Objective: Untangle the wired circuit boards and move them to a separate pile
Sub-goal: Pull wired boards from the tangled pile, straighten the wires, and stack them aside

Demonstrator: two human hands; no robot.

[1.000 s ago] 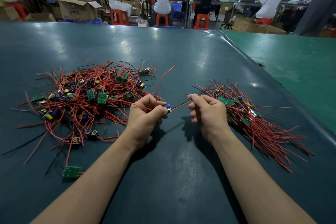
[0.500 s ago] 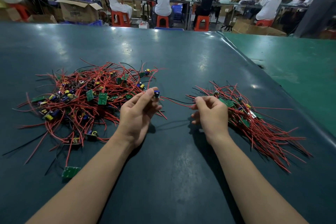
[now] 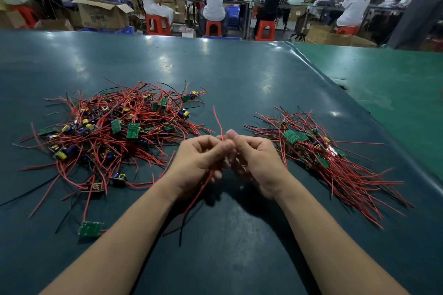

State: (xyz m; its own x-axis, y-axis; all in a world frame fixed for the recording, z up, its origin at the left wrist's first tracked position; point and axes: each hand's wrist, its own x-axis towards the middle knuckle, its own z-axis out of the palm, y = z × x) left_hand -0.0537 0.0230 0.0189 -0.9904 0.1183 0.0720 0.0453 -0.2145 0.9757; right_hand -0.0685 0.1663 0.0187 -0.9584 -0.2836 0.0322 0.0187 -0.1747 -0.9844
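Pinching one board's red wire (image 3: 217, 122) in both hands (image 3: 203, 158) (image 3: 257, 161), I'm freeing it from the left tangle (image 3: 112, 132), bound next for the right pile (image 3: 323, 151).

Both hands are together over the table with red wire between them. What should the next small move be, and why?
Probably carry the held wire rightward and lay it on the right pile. Left hand and right hand pinch it clear of the tangled pile.

Both forearms are showing bare from the near edge up to the wrists, with no sleeves, and the left hand (image 3: 201, 160) and right hand (image 3: 257, 163) are wearing no gloves.
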